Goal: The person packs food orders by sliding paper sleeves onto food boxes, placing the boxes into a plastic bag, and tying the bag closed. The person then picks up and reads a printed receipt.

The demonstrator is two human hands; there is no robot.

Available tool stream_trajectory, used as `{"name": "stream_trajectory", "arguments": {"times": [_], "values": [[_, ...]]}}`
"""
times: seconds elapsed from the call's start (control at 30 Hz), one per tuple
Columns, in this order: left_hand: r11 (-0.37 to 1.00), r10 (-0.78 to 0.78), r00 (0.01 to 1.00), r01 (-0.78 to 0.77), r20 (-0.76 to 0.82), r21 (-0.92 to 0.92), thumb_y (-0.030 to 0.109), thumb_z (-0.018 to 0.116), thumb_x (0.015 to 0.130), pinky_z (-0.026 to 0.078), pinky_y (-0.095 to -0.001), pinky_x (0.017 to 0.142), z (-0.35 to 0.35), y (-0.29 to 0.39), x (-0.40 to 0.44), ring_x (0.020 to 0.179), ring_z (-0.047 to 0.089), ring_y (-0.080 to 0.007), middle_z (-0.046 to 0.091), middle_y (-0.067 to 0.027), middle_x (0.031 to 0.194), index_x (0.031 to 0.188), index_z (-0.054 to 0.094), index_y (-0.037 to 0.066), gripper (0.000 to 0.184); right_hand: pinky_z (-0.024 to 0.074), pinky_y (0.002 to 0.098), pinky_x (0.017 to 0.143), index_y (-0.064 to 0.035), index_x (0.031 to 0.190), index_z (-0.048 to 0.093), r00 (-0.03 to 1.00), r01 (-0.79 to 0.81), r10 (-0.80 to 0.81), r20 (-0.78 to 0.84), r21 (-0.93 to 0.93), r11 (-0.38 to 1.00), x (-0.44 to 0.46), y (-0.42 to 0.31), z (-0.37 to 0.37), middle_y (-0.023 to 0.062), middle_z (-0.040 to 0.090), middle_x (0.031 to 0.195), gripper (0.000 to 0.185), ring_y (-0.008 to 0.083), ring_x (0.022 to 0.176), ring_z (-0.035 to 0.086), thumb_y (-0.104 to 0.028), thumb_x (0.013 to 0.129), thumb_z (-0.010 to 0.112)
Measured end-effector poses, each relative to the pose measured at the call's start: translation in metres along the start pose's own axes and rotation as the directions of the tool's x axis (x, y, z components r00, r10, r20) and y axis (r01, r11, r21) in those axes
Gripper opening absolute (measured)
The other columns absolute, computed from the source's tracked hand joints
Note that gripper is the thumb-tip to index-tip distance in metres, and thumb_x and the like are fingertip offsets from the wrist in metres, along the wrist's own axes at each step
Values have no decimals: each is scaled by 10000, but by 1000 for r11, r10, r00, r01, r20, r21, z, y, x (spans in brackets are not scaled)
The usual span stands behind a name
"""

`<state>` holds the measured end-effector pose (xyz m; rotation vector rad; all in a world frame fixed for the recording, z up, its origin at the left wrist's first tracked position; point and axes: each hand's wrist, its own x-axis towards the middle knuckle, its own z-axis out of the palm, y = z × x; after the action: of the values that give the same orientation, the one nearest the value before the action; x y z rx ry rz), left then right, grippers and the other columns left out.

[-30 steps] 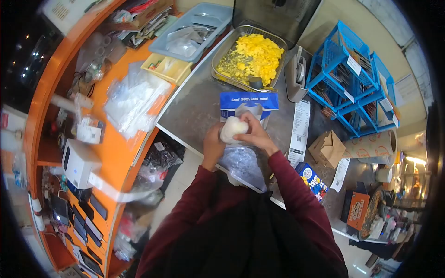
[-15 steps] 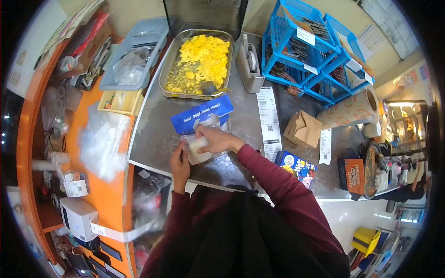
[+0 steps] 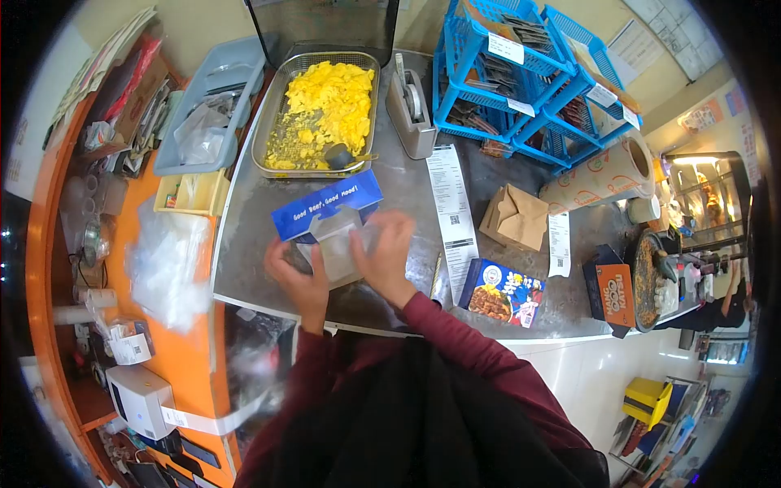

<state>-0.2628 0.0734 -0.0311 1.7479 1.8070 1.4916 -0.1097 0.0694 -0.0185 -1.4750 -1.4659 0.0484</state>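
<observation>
An opened takeaway box (image 3: 335,230) with a blue lid flap (image 3: 327,202) reading "Good Beef, Good Mood!" stands on the counter in front of me. Its inside is pale, and its contents cannot be made out. My left hand (image 3: 303,279) is at the box's left side, thumb and fingers spread apart. At the right side is my right hand (image 3: 387,256), its thumb by the near edge and its fingertips smeared by motion. Beyond the box, a metal tray (image 3: 259,146) holds scrambled egg (image 3: 338,98), with a dark scoop (image 3: 338,156) at its near end.
Right of my hands lie a long receipt (image 3: 453,220), a printed blue box (image 3: 503,293) and a brown paper box (image 3: 514,218). Blue baskets (image 3: 521,106) of sachets stand behind, near a paper roll (image 3: 598,179). Plastic bags (image 3: 167,264) lie on the orange shelf to the left.
My right hand has drawn back from the whitish item it held over the box, towards the right side. My left fingers have spread. The view has shifted slightly right.
</observation>
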Motion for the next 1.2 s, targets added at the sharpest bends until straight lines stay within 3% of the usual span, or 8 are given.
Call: {"name": "stream_trajectory", "arguments": {"times": [0.07, 0.27, 0.43, 0.57, 0.63, 0.73, 1.03, 1.2], "values": [[997, -10, 994, 3, -105, -71, 164, 714, 875, 424, -400, 956, 20, 9, 18, 1207, 465, -277, 440, -159, 1307, 1332, 404, 15, 571, 409, 481, 930, -8, 1202, 541, 949, -168, 166, -269, 16, 986, 32, -4, 5, 193, 530, 1131, 483, 383, 1054, 512, -181, 800, 743], [979, -120, 986, 100, -111, -178, 59, 660, 885, 450, -357, 916, 38, 13, 49, 1141, 520, -242, 495, -150, 1228, 1335, 412, 7, 516, 441, 464, 903, 21, 1221, 494, 978, -164, 153, 141, 71, 984, 52, 25, 10, 210, 506, 1194, 505, 409, 1073, 519, -137, 798, 720], [933, -256, 965, 262, 57, -247, -28, 526, 901, 463, -368, 953, 13, 28, 62, 1147, 572, -290, 576, -186, 1223, 1334, 476, -8, 436, 466, 455, 900, 10, 1244, 515, 966, -230, 204, 156, 172, 958, 64, 26, 10, 236, 575, 1169, 438, 425, 1051, 570, -67, 826, 623], [991, -22, 991, 39, 129, -129, -43, 474, 908, 466, -334, 938, -5, -4, 72, 1146, 578, -253, 588, -161, 1250, 1391, 487, 24, 487, 467, 460, 914, -25, 1332, 501, 915, -296, 216, 342, 203, 933, 85, 34, -11, 261, 605, 1176, 515, 430, 1035, 598, -1, 819, 541], [991, 62, 977, -36, 206, -128, -54, 458, 906, 468, -330, 935, -15, -7, 77, 1139, 582, -249, 584, -146, 1275, 1408, 483, 39, 511, 472, 444, 910, -48, 1382, 467, 931, -100, -1, 365, 257, 961, 91, 50, -21, 245, 596, 1170, 587, 414, 1050, 591, 38, 803, 506], [975, 27, 937, 52, 348, -217, -65, 447, 903, 468, -350, 940, -33, 0, 79, 1132, 581, -279, 577, -148, 1296, 1398, 494, 48, 509, 477, 454, 862, -71, 1432, 414, 888, -56, -105, 448, 331, 942, 94, 50, -42, 231, 546, 1188, 662, 426, 997, 580, 72, 790, 484], [848, 516, 808, -529, 284, -33, -69, 515, 845, 509, -437, 932, -52, -34, 12, 1147, 604, -388, 572, -190, 1324, 1309, 473, 82, 490, 510, 478, 821, -137, 1324, 427, 811, -7, -138, 569, 246, 969, 39, 58, -77, 171, 468, 1302, 600, 440, 1003, 588, 74, 775, 549], [850, 516, 830, -526, 214, -7, -26, 606, 819, 506, -448, 945, -43, -51, -7, 1166, 587, -403, 558, -190, 1348, 1351, 437, 90, 570, 522, 511, 827, -122, 1296, 431, 832, 0, -133, 538, 240, 971, 27, 59, -73, 164, 483, 1306, 560, 455, 1054, 580, 33, 783, 591]]}}
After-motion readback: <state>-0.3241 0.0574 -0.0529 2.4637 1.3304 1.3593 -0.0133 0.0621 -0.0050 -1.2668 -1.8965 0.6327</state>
